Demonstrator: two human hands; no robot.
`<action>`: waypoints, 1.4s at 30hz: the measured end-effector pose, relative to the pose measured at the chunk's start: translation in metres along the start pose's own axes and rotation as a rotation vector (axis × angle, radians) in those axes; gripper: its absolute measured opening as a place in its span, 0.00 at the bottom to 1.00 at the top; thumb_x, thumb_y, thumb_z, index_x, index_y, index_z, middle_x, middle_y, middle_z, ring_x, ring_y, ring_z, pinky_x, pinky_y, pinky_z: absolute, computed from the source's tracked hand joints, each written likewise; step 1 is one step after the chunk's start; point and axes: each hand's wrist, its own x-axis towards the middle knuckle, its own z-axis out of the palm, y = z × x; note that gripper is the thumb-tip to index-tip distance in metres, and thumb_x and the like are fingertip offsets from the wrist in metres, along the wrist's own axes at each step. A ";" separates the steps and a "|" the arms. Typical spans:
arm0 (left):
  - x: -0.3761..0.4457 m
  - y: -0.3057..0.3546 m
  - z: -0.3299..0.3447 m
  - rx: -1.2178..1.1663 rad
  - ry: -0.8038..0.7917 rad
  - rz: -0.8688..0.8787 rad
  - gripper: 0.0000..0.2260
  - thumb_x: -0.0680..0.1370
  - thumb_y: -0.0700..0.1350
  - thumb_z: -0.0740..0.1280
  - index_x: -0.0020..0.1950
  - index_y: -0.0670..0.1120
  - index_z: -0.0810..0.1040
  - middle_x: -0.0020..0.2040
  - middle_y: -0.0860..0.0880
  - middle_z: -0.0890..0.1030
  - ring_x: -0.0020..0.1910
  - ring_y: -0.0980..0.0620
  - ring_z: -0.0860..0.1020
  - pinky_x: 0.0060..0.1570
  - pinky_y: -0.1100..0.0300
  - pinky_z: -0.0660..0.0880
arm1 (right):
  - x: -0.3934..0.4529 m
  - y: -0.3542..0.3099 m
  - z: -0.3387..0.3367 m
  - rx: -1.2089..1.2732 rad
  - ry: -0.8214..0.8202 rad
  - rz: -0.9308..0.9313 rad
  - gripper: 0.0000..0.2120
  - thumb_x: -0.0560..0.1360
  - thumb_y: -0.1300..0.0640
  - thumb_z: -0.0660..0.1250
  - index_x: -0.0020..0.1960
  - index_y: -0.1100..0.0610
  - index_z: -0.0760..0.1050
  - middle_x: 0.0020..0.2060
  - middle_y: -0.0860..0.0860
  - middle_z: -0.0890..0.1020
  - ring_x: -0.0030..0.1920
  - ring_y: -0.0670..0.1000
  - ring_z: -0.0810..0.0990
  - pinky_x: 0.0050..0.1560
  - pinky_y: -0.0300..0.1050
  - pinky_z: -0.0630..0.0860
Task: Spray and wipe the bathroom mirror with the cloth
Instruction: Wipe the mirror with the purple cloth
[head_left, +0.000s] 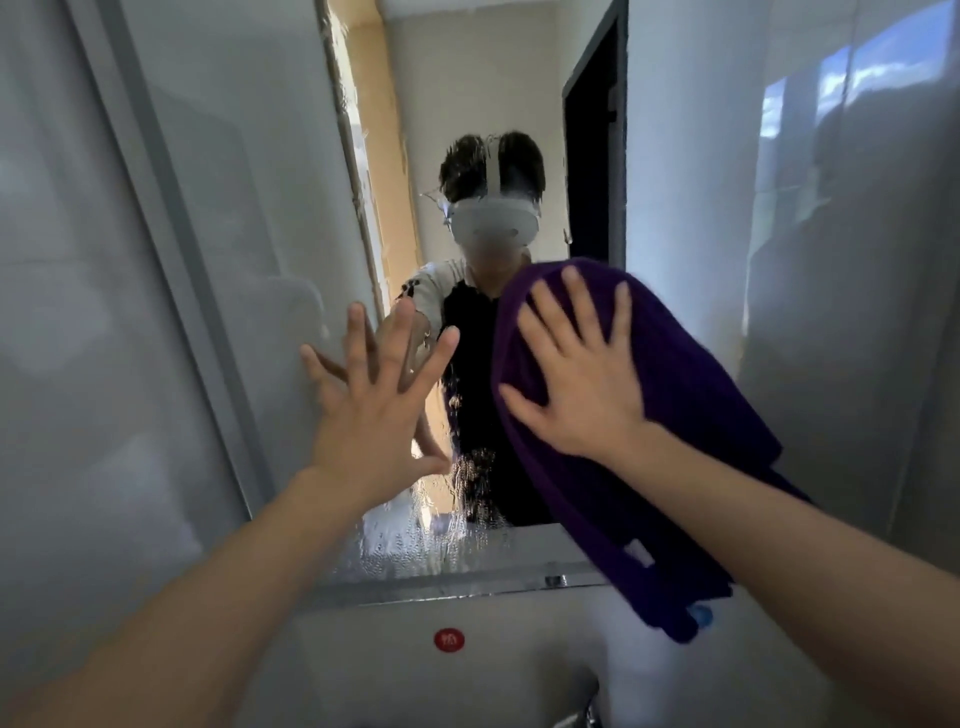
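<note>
The bathroom mirror (493, 78) fills the middle of the view and reflects a person wearing a white headset. Spray droplets and runs (415, 551) cover its lower part. My right hand (576, 379) lies flat with spread fingers on a dark purple cloth (675, 389) and presses it against the right side of the glass. The cloth hangs down past the mirror's bottom edge. My left hand (374, 415) is open, fingers apart, with its fingertips against the glass near the left edge. It holds nothing.
A metal strip (441, 590) runs along the mirror's bottom edge. Below it is a white surface with a round red sticker (449, 640). A small blue object (701, 617) peeks out under the cloth's hanging end. Glossy grey wall panels flank the mirror.
</note>
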 end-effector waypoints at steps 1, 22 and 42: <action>-0.001 -0.007 -0.001 0.046 0.000 0.033 0.70 0.57 0.78 0.73 0.81 0.57 0.30 0.82 0.42 0.29 0.77 0.27 0.29 0.64 0.14 0.51 | -0.005 -0.012 0.005 0.012 -0.010 -0.047 0.40 0.74 0.34 0.64 0.79 0.56 0.64 0.80 0.55 0.64 0.82 0.61 0.52 0.76 0.71 0.36; -0.015 -0.052 0.006 0.122 -0.055 0.074 0.65 0.61 0.74 0.74 0.78 0.63 0.27 0.80 0.44 0.25 0.76 0.26 0.28 0.66 0.15 0.51 | -0.144 -0.007 0.073 -0.037 -0.244 -0.641 0.31 0.79 0.44 0.61 0.80 0.50 0.62 0.80 0.47 0.63 0.82 0.55 0.52 0.81 0.60 0.39; -0.042 -0.122 0.002 0.169 -0.024 -0.058 0.59 0.66 0.77 0.68 0.79 0.64 0.28 0.79 0.43 0.23 0.78 0.31 0.30 0.75 0.28 0.41 | 0.058 -0.072 -0.005 0.003 0.016 -0.104 0.39 0.77 0.34 0.61 0.80 0.57 0.62 0.82 0.56 0.60 0.82 0.62 0.51 0.76 0.68 0.34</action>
